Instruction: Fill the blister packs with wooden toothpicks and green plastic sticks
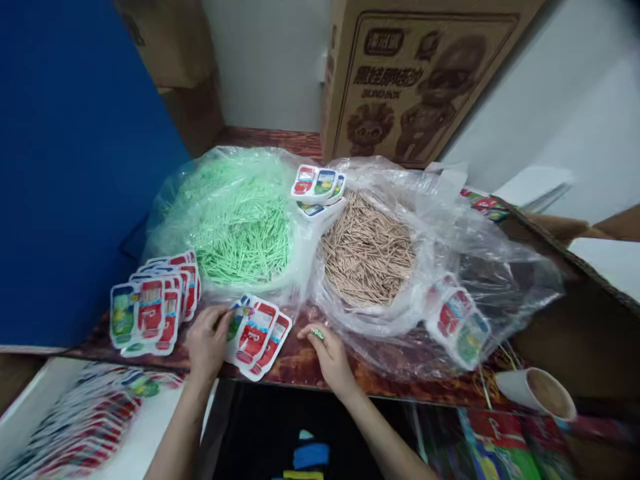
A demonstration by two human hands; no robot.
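Note:
My left hand (207, 340) is closed at the left edge of a small fan of printed packets (257, 335), red and green with white borders, its thumb and fingers pinching the nearest one. Between the fingertips of my right hand (330, 360) sits a small bundle of green sticks (317, 333), seen end on. Just behind the hands, a clear plastic bag (295, 267) lies open around a heap of thin green sticks (250, 240). Beside it, a second bag (425, 233) holds light brown sticks (370, 253).
Stacked packets (155, 300) lie at the left, more (320, 185) between the bags, and others (460, 323) on the right bag. A paper cup (537, 393) lies tilted at the right. A white box (165, 413) of packets stands lower left; a printed carton (425, 80) rises behind.

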